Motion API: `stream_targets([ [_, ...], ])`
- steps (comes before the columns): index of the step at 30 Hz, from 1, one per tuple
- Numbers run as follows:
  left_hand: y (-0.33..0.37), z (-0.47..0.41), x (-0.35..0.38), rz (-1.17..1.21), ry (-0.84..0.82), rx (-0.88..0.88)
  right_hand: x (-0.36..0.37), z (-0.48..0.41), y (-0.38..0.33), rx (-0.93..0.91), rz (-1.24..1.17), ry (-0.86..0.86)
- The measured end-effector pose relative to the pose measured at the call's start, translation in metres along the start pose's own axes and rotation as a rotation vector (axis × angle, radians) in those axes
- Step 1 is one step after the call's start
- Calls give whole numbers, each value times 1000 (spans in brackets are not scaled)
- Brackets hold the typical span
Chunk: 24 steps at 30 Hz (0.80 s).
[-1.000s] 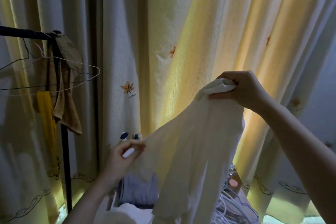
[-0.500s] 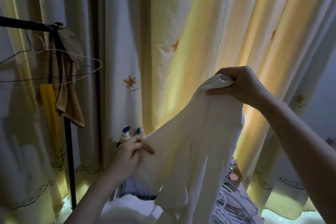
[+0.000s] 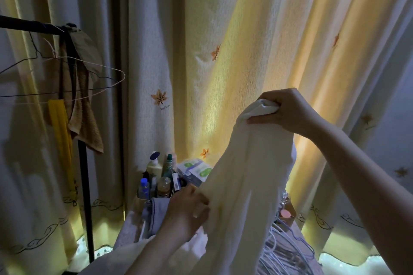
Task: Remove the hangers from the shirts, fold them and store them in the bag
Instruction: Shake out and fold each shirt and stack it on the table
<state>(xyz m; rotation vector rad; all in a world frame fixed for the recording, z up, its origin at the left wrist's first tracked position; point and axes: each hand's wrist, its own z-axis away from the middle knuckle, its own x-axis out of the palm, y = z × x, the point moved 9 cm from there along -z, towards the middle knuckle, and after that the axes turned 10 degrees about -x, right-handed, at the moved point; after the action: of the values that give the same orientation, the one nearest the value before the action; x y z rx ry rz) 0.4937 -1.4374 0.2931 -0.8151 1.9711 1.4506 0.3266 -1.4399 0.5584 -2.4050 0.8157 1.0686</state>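
right hand (image 3: 288, 110) grips cream shirt (image 3: 243, 185) top | left hand (image 3: 187, 210) pinches its edge | hangers (image 3: 288, 252) heaped below

A home bedroom corner: leaf-patterned curtains (image 3: 223, 51), clothes rack (image 3: 85, 174), toiletry bottles (image 3: 154, 166)

No legible text; curtain (image 3: 154, 56) script too small

One shirt (image 3: 245, 174), in two hands: the left hand (image 3: 187, 212) and the right hand (image 3: 283, 109). One rack (image 3: 85, 185) carries at least two wire hangers (image 3: 100, 67), one brown towel (image 3: 87, 123) and one yellow cloth (image 3: 60, 123). Roughly five bottles (image 3: 154, 166) stand clustered. The heap of hangers (image 3: 288, 250) is too tangled to count.
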Motion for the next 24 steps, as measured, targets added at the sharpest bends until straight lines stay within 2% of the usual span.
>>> stream_targets([
  [4,-22,-24,-57,273,5,-18,-13,16,24,83,-3,-13],
  [6,-23,-33,-91,300,46,40,-15,25,37,126,2,-23],
  [9,-24,-44,-114,241,-28,57,-12,34,50,173,25,-19],
  [13,-21,-46,-111,73,-117,78,-8,38,57,211,22,23],
  [17,-20,-37,-109,25,-74,117,-5,35,56,223,2,43],
  [20,-20,-35,-107,78,-73,122,-6,32,52,211,-18,68],
  [24,-16,-25,-94,195,-160,85,-5,29,49,189,-111,121],
])
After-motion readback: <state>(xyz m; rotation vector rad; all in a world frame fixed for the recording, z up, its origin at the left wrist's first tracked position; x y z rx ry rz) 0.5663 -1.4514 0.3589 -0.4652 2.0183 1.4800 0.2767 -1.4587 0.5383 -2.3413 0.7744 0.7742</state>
